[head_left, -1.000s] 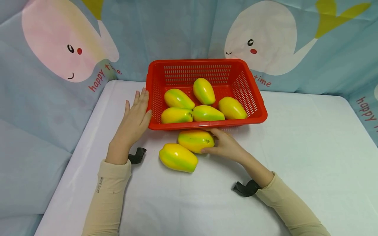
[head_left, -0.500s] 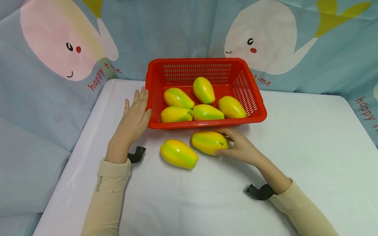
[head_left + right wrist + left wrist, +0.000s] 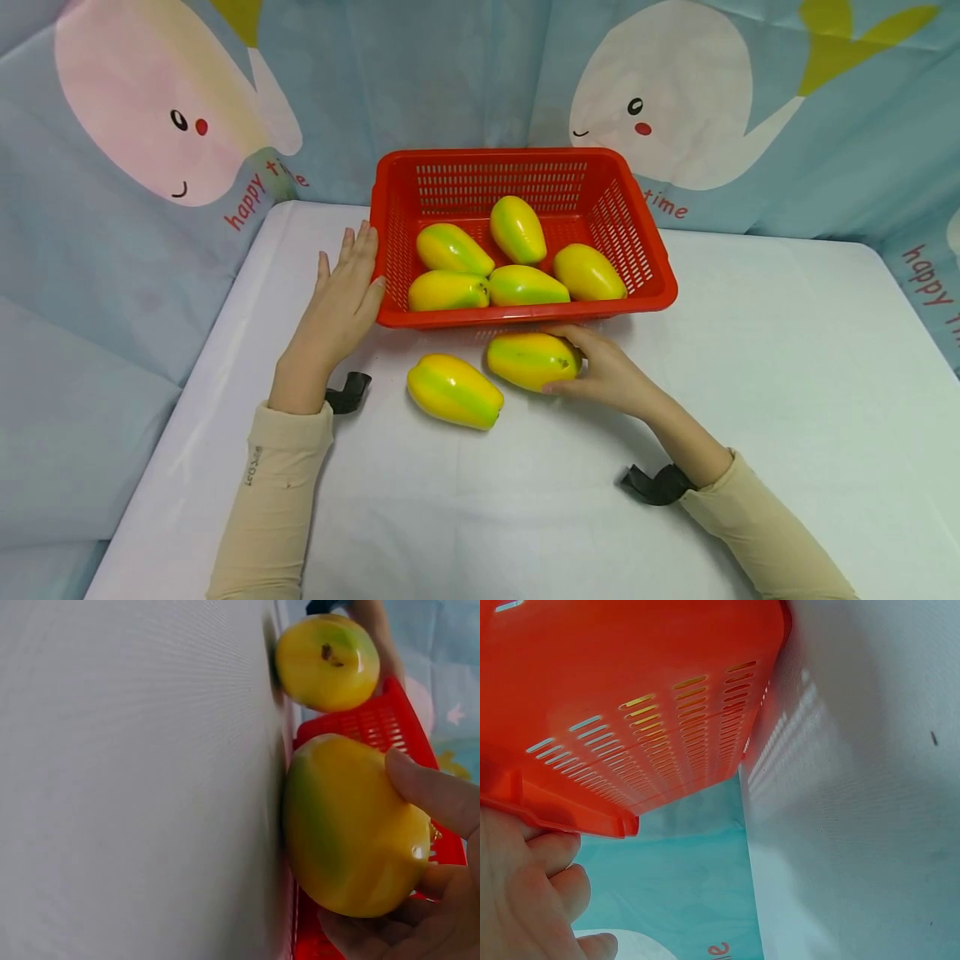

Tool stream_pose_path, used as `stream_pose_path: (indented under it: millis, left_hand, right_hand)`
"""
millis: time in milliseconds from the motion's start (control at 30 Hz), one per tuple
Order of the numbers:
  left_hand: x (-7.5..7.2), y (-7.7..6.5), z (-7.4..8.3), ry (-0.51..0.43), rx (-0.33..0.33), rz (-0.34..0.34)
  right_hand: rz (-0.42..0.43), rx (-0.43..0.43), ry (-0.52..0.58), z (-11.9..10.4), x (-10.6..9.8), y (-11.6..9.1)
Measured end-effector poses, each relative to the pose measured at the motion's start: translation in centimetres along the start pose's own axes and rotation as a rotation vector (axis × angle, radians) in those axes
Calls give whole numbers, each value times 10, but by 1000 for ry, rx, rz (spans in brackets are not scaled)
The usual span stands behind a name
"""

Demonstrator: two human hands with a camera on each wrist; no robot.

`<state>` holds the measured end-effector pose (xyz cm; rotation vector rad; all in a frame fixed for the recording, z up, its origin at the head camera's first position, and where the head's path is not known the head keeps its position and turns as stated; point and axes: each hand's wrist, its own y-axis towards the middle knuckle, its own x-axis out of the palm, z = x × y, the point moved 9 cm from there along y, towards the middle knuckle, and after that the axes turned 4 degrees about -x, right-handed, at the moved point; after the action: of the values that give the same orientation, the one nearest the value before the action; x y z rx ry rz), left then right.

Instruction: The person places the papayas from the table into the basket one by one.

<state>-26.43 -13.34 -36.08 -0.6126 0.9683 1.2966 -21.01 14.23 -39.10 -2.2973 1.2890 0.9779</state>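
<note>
My right hand (image 3: pixel 611 371) grips the right end of a yellow-green papaya (image 3: pixel 531 362), just in front of the red basket. In the right wrist view, thumb and fingers curve round this papaya (image 3: pixel 349 825), which sits at the white cloth's surface. Left of it another papaya (image 3: pixel 455 391) lies on the cloth, untouched. The red basket (image 3: pixel 525 315) holds several more papayas, one of them a papaya (image 3: pixel 517 229) near the back. My left hand (image 3: pixel 341 292) rests with straight fingers against the basket's left side; the left wrist view has its fingers (image 3: pixel 551 877) under the rim.
A white cloth (image 3: pixel 765 375) covers the table. Behind it hangs a blue curtain (image 3: pixel 465 75) with whale prints, close to the basket's back. Black wrist mounts (image 3: pixel 656 485) stick out from both sleeves.
My right hand has drawn its papaya to the right, away from the other loose one, then stayed nearly still. The other loose papaya shifted slightly. My left hand kept its place.
</note>
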Motion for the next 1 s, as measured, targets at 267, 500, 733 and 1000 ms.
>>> stream_pose_path:
  millis: [267,500,733,1000]
  left_hand:
    - [0,0,0,-4,-1,-6]
    - [0,-1,0,1,-8,-3]
    - [0,-1,0,2,-5,0]
    - [0,-1,0,3,-3,3]
  right_hand:
    - [19,5,2,-3,-5,-3]
    - [19,-21,9,-11,-9,-8]
    - [12,-43,25,-20,-12,-12]
    - [9,-68,24,-27,-14,-14]
